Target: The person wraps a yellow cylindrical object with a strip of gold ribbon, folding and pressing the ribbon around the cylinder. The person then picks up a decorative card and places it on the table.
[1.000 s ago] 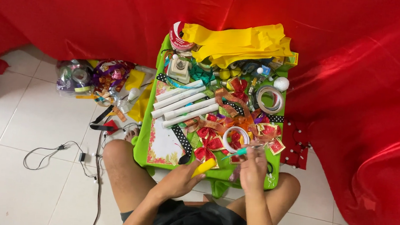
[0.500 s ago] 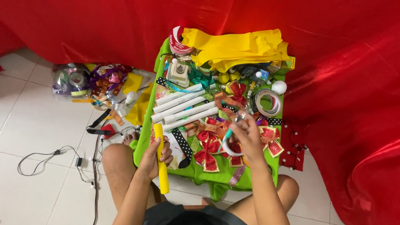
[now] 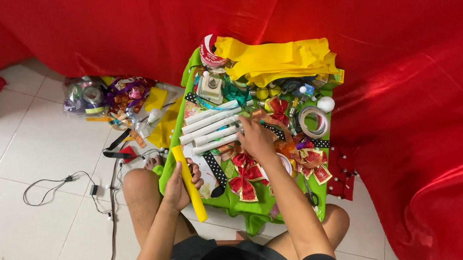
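My left hand (image 3: 177, 184) grips a long yellow stick (image 3: 189, 183) at the near left corner of the green-covered low table (image 3: 236, 203). My right hand (image 3: 256, 138) reaches across the table, its fingertips touching the ends of several white paper rolls (image 3: 209, 125) lying side by side. Just near my right wrist lie red patterned bows (image 3: 245, 173). A black polka-dot ribbon (image 3: 217, 170) runs between my two hands. Folded yellow cloth (image 3: 277, 58) is heaped at the table's far edge.
A white tape roll (image 3: 313, 122), a small white ball (image 3: 326, 104) and a red-and-white tape roll (image 3: 209, 53) sit on the table. Ribbon spools and scraps (image 3: 111, 100) pile on the tiled floor at left, beside a black cable (image 3: 70, 185). Red fabric (image 3: 410, 134) surrounds everything.
My right hand has moved left from the white ring and bows to the white rolls. My left hand keeps hold of the yellow stick, now tilted more diagonally by my knee.
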